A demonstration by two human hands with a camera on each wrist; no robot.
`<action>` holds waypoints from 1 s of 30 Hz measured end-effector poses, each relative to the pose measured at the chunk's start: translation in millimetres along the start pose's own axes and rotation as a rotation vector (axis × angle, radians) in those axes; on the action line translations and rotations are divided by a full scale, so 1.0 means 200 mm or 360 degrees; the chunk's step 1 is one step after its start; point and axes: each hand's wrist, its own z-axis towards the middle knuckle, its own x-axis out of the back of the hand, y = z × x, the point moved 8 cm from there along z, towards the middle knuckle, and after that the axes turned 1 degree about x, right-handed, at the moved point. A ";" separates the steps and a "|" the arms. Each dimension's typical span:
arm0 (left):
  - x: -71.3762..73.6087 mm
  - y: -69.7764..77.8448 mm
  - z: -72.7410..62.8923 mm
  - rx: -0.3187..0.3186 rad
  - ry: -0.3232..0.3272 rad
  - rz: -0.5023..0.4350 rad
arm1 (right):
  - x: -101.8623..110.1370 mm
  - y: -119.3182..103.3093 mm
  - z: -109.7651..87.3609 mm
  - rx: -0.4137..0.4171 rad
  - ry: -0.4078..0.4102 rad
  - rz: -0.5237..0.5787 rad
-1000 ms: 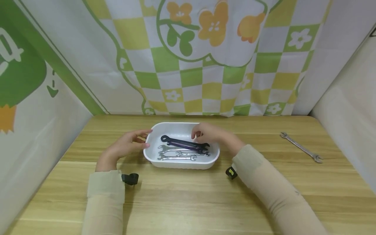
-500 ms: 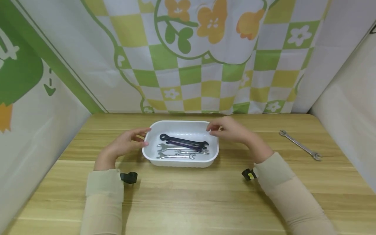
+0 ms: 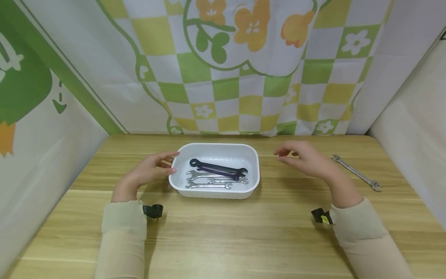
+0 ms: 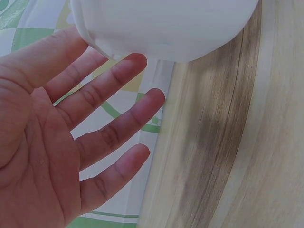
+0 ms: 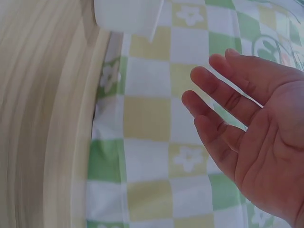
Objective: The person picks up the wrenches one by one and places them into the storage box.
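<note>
A white plastic tub (image 3: 209, 195) stands on the table, holding several wrenches. A black combination wrench (image 3: 218, 166) lies on top, beside a dark purple wrench (image 3: 216, 171); silver open-end wrenches (image 3: 209, 185) lie nearer the front wall. At the tub's left end my left hand (image 3: 144, 170) touches the rim with thumb and index finger, while its other fingers spread straight below the wall in the left wrist view. My right hand (image 3: 306, 159) is held above the table right of the tub, fingers loosely bent and holding nothing. Another silver wrench (image 3: 357, 172) lies alone at the right.
The wooden table (image 3: 223, 240) extends under everything. Behind it hangs a checked cloth with flowers (image 3: 237, 93), and pale panels rise at both sides. Small black cameras (image 3: 153, 210) sit at the wrists by the beige sleeves.
My right hand has come out of the tub, passed its right rim and moved rightward toward the lone wrench. The left hand has stayed at the tub's left end.
</note>
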 end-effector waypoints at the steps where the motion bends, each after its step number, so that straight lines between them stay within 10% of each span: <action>1: 0.00 0.00 0.00 -0.0001 -0.0001 -0.0003 | 0.01 0.01 -0.02 -0.0016 -0.0003 -0.0005; 30: 0.00 -0.02 0.00 0.0028 -0.0013 -0.0052 | 0.41 0.33 -0.47 -0.0310 0.0419 0.0010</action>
